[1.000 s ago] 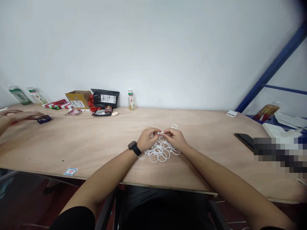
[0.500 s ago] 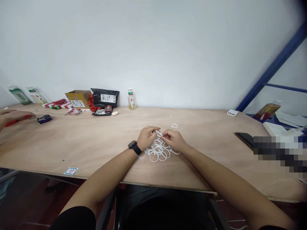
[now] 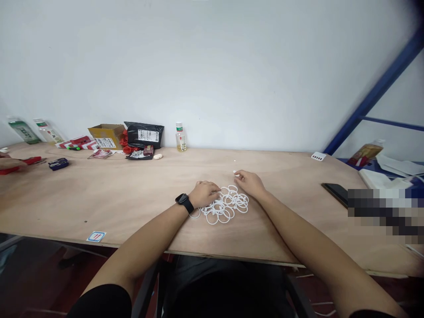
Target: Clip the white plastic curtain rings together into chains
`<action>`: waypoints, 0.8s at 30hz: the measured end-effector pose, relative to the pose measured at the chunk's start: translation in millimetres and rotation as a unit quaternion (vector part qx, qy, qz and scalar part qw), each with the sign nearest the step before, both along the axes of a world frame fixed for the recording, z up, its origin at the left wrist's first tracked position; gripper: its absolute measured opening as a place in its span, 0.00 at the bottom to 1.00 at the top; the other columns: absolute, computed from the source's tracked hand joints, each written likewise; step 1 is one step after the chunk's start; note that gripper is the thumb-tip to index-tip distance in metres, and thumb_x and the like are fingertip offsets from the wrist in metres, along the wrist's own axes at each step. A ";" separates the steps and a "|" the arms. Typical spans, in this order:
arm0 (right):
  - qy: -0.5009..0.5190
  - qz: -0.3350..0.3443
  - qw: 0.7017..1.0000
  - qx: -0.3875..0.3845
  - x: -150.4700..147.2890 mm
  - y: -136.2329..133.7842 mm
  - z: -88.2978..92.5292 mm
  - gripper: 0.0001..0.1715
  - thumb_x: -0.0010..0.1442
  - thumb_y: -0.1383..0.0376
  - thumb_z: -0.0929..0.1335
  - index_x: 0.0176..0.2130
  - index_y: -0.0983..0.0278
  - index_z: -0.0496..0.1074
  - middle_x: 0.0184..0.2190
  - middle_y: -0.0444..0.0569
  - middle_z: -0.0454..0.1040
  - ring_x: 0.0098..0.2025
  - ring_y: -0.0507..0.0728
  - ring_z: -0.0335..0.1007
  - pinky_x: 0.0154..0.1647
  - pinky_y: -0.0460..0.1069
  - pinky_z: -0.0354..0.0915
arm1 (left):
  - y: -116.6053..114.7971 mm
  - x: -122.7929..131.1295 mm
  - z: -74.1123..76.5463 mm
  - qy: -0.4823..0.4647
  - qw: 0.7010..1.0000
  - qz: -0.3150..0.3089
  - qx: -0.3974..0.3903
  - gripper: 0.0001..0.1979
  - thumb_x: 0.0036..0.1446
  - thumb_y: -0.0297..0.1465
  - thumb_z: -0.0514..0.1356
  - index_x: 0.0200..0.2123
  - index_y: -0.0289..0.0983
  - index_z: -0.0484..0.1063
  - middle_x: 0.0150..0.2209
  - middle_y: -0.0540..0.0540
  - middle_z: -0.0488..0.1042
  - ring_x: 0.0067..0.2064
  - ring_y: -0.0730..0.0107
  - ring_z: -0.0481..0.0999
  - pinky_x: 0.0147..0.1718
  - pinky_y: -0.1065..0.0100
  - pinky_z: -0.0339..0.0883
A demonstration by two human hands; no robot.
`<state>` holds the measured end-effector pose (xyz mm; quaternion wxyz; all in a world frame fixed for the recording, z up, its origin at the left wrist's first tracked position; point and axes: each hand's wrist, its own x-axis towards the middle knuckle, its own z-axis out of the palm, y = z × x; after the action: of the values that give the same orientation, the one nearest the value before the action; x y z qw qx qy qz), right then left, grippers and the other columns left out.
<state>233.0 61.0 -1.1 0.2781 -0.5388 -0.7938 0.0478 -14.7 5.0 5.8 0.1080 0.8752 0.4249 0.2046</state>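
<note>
A pile of linked white plastic rings lies on the wooden table in front of me. My left hand, a black watch on its wrist, rests on the pile's left edge, its fingers curled down over the rings. My right hand reaches just beyond the pile, its fingertips pinched at a single loose white ring, which is mostly hidden by the fingers.
Another person's hand with a red item lies at the far left, next to a dark blue object. A cardboard box, black bag and small bottle stand by the wall. A phone lies at right.
My hands, which held a ring together above the pile, have parted. The left sank onto the pile; the right moved forward to the loose ring. The other person's hand drew back left.
</note>
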 end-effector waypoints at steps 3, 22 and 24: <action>-0.002 0.146 0.989 -0.039 -5.2 -8.4 2.2 0.15 0.53 0.70 0.65 0.39 0.63 0.77 0.37 0.49 0.78 0.34 0.54 0.72 0.36 0.47 0.63 | -3.0 -0.1 6.3 0.017 1.000 0.009 -0.023 0.12 0.60 0.37 0.55 0.42 0.43 0.78 0.47 0.48 0.78 0.49 0.62 0.73 0.54 0.59 0.56; 0.113 0.170 0.974 -0.101 -26.6 -33.7 9.8 0.09 0.60 0.61 0.65 0.34 0.64 0.71 0.26 0.45 0.70 0.27 0.52 0.62 0.29 0.46 0.58 | 1.1 -0.7 1.7 -0.111 0.991 -0.010 0.070 0.14 0.61 0.36 0.57 0.48 0.41 0.74 0.45 0.44 0.77 0.47 0.63 0.74 0.51 0.60 0.64; 0.186 0.206 0.948 -0.158 -32.9 -40.9 10.7 0.12 0.61 0.57 0.65 0.36 0.64 0.70 0.25 0.43 0.68 0.25 0.51 0.60 0.26 0.45 0.56 | 1.4 -0.9 1.9 -0.134 0.984 -0.035 0.111 0.14 0.61 0.35 0.57 0.49 0.41 0.74 0.44 0.43 0.77 0.46 0.63 0.74 0.49 0.60 0.65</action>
<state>200.1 20.0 9.6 0.3168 -0.3823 -0.8036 0.3280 -15.7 6.4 7.7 0.0732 0.8606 0.3507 0.3621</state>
